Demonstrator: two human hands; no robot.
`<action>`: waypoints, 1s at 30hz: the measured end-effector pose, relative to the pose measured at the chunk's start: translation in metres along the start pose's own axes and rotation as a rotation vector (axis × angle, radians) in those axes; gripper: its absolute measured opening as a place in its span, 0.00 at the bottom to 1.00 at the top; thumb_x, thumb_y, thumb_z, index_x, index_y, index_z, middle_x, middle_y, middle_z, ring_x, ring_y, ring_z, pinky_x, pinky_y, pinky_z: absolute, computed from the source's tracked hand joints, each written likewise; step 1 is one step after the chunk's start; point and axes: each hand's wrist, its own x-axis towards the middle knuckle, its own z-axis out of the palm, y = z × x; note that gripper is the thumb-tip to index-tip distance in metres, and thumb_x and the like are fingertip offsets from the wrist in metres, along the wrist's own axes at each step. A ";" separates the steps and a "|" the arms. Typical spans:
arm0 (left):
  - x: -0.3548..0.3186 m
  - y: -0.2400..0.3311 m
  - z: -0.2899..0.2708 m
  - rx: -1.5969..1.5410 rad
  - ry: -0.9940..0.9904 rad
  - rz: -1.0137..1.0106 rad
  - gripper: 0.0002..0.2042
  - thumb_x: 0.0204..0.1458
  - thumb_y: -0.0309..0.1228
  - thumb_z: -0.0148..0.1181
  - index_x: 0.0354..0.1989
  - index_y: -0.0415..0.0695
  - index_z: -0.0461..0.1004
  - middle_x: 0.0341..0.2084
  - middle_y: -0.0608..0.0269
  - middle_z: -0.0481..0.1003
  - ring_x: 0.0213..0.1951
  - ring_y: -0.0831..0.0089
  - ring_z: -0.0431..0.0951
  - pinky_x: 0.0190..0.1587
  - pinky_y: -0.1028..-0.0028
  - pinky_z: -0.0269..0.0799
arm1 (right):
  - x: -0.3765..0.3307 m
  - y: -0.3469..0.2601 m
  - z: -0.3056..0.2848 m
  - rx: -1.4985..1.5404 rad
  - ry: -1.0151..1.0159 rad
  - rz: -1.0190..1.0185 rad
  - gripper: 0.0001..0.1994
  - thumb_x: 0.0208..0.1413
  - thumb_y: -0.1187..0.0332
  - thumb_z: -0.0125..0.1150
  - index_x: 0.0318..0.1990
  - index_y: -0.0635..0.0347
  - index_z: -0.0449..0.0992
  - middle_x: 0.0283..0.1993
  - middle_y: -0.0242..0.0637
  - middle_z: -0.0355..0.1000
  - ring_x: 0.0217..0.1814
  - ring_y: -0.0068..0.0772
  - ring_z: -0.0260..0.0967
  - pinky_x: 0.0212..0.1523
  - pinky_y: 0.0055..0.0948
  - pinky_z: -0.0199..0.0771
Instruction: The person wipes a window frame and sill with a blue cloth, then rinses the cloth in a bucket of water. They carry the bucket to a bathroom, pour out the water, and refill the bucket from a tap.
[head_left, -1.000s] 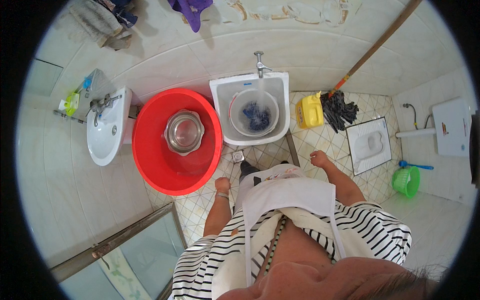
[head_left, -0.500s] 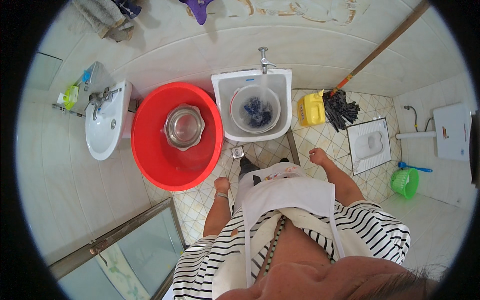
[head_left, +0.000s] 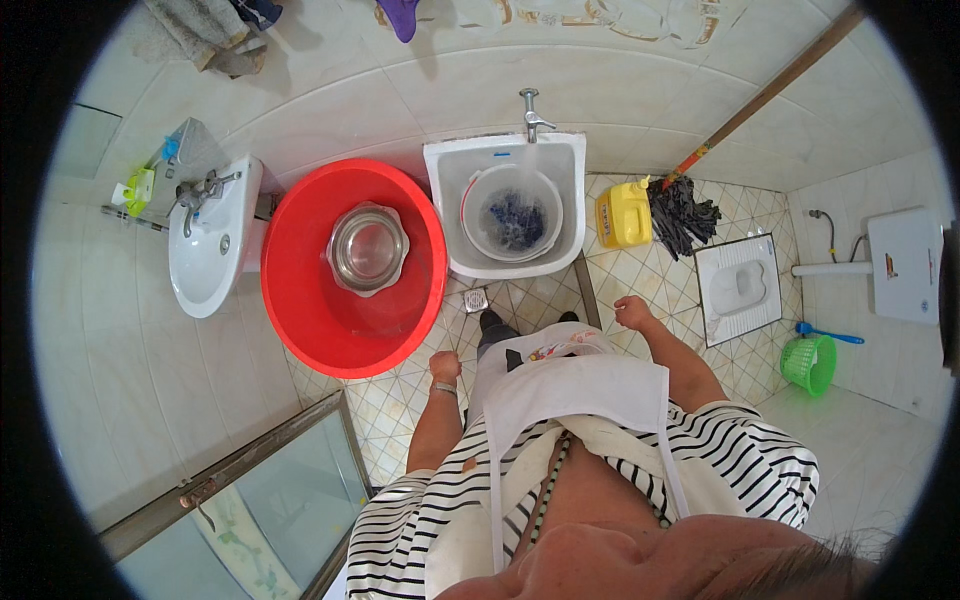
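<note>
My left hand (head_left: 445, 368) hangs curled by my side, just below the rim of a big red tub (head_left: 300, 320). On the other side my right hand (head_left: 630, 312) hangs with its fingers curled in, over the tiled floor. I see nothing in either hand. In front of me, water runs from a wall tap (head_left: 533, 115) into a white bucket (head_left: 480, 245) standing in a square utility sink (head_left: 572, 200). Dark blue cloth (head_left: 515, 222) lies in the bucket's water. A shiny metal basin (head_left: 368, 252) with a wavy rim rests inside the red tub.
A yellow jug (head_left: 624, 215) and a black mop (head_left: 684, 218) stand right of the sink. Beyond them are a squat toilet (head_left: 740, 290) and a green basket (head_left: 809, 364). A washbasin (head_left: 205, 265) is at the left, with a glass door (head_left: 300, 480) nearer me.
The view has shifted very slightly. Water still runs into the bucket, and the surface over the cloth looks more stirred up. Both hands keep nearly the same place.
</note>
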 end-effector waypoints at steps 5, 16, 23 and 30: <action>0.006 -0.005 0.001 -0.004 0.010 0.007 0.04 0.46 0.23 0.48 0.21 0.42 0.65 0.15 0.63 0.64 0.14 0.72 0.65 0.13 0.73 0.60 | 0.002 0.006 0.004 0.024 -0.003 0.031 0.16 0.47 0.73 0.58 0.45 0.64 0.76 0.27 0.41 0.77 0.27 0.29 0.75 0.29 0.28 0.75; -0.006 0.011 0.005 -0.130 0.061 -0.053 0.07 0.45 0.23 0.48 0.18 0.44 0.63 0.12 0.63 0.63 0.12 0.72 0.65 0.12 0.73 0.58 | 0.007 0.004 0.010 0.039 -0.006 0.026 0.16 0.47 0.72 0.57 0.46 0.63 0.77 0.27 0.41 0.77 0.26 0.28 0.75 0.30 0.28 0.76; 0.027 -0.009 0.006 -0.224 0.038 -0.088 0.05 0.47 0.22 0.52 0.32 0.35 0.71 0.18 0.59 0.71 0.17 0.70 0.71 0.15 0.73 0.65 | 0.022 -0.021 0.014 0.123 -0.073 0.014 0.16 0.42 0.69 0.58 0.42 0.59 0.79 0.39 0.50 0.76 0.42 0.45 0.75 0.46 0.34 0.74; 0.034 0.025 0.043 -0.452 0.121 0.045 0.08 0.52 0.19 0.50 0.39 0.35 0.70 0.26 0.59 0.73 0.25 0.71 0.75 0.25 0.76 0.73 | 0.090 -0.147 0.010 -0.042 0.066 -0.320 0.18 0.45 0.71 0.53 0.46 0.55 0.77 0.37 0.54 0.74 0.41 0.52 0.73 0.44 0.42 0.73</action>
